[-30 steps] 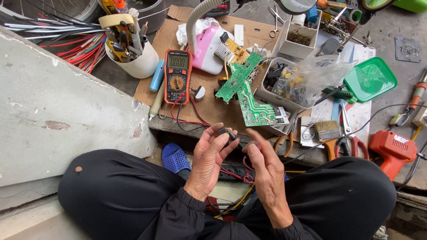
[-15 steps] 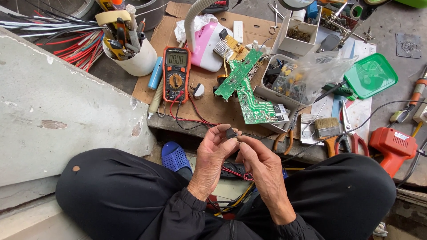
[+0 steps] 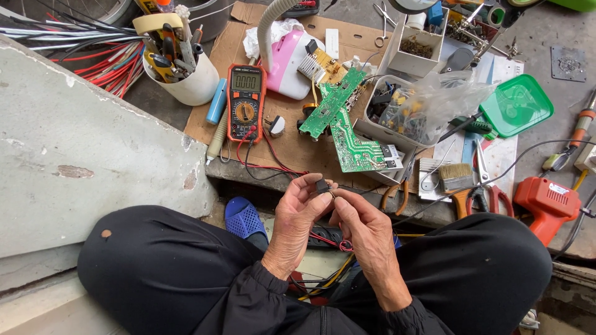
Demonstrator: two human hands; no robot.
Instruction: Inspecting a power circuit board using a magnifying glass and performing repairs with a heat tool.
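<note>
Both hands meet over the lap of a person seated cross-legged in black trousers, just below the near edge of a cardboard sheet (image 3: 313, 149) spread as a work mat. Left hand (image 3: 295, 220) pinches a small black component (image 3: 322, 185) between thumb and fingertips, gripping it firmly. Right hand (image 3: 366, 232) touches the same part from the other side, its fingers curled toward it; whether they actually clamp it cannot be told. Thin red and black wires (image 3: 332, 239) run under the hands toward the knees.

On the cardboard, directly beyond the hands, lies an orange multimeter (image 3: 246, 102) with its red and black leads (image 3: 267, 164) trailing off the sheet's near edge. To the right of the meter sit two green circuit boards (image 3: 347, 133), one overlapping the other, and behind them a pink and white appliance (image 3: 287, 62) with a grey hose. A white cup (image 3: 189, 84) packed with tools stands off the cardboard's left edge, with a blue cylinder (image 3: 216, 101) between cup and meter. Right of the cardboard are a clear plastic bag of parts (image 3: 428, 105), a green lid (image 3: 515, 105), a paintbrush (image 3: 456, 177) and, farthest right, an orange power tool (image 3: 546, 201). A blue sandal (image 3: 244, 217) shows below the sheet, beside the left hand.
</note>
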